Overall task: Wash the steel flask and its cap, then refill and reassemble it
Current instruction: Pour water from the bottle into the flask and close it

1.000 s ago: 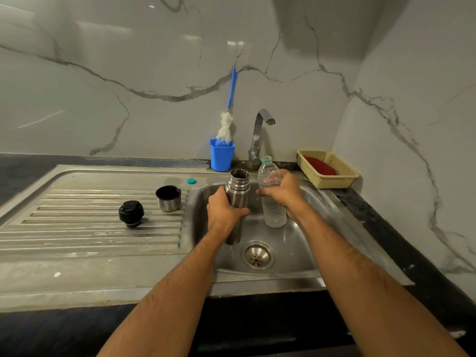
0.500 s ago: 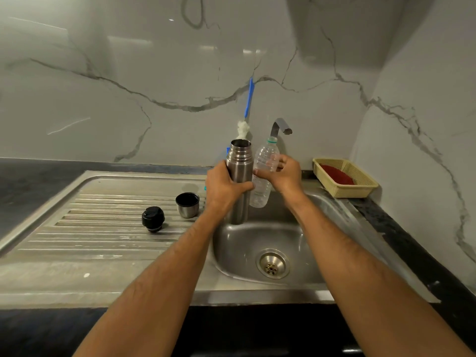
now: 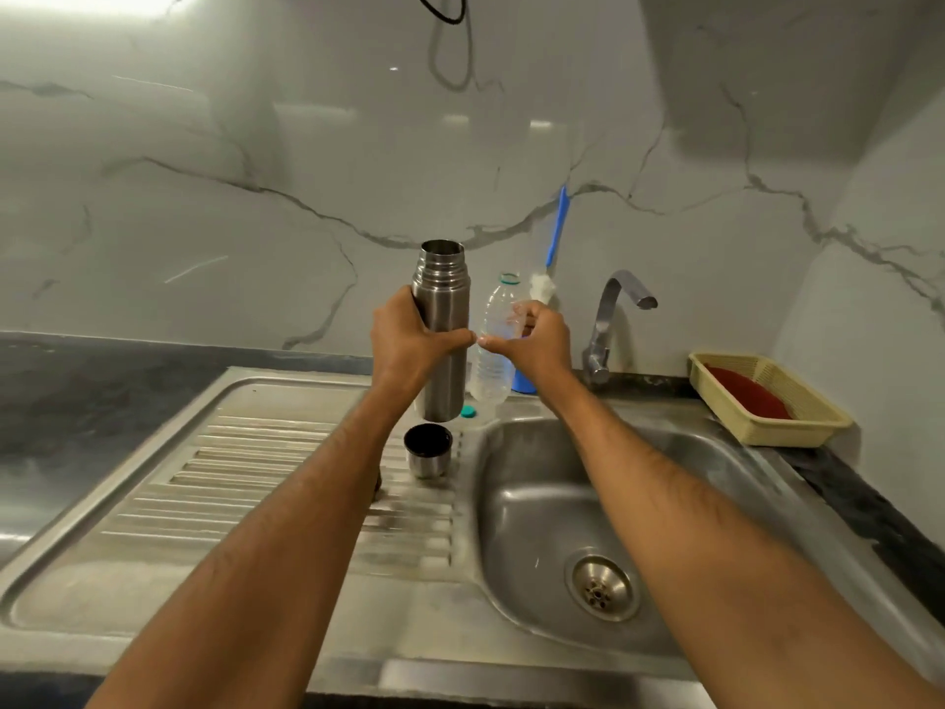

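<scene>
My left hand (image 3: 409,345) grips the open steel flask (image 3: 443,309) upright, lifted above the drainboard. Right beside it, my right hand (image 3: 537,342) holds a clear plastic water bottle (image 3: 495,345), uncapped and upright, partly filled with water. The two thumbs almost touch. The flask's steel cup cap (image 3: 428,451) stands on the drainboard below the flask. A small teal bottle cap (image 3: 468,412) lies near the sink's back rim. The black stopper is hidden behind my left forearm.
The sink basin (image 3: 552,504) with its drain (image 3: 602,587) lies below my right arm; the tap (image 3: 611,324) stands behind it. A blue brush (image 3: 555,248) rises from a blue holder behind the bottle. A yellow basket (image 3: 818,422) with a red item sits at right.
Both hands have lifted the flask and the bottle out of the basin, up and to the left, above the drainboard's edge. The black stopper has gone out of sight behind my left arm.
</scene>
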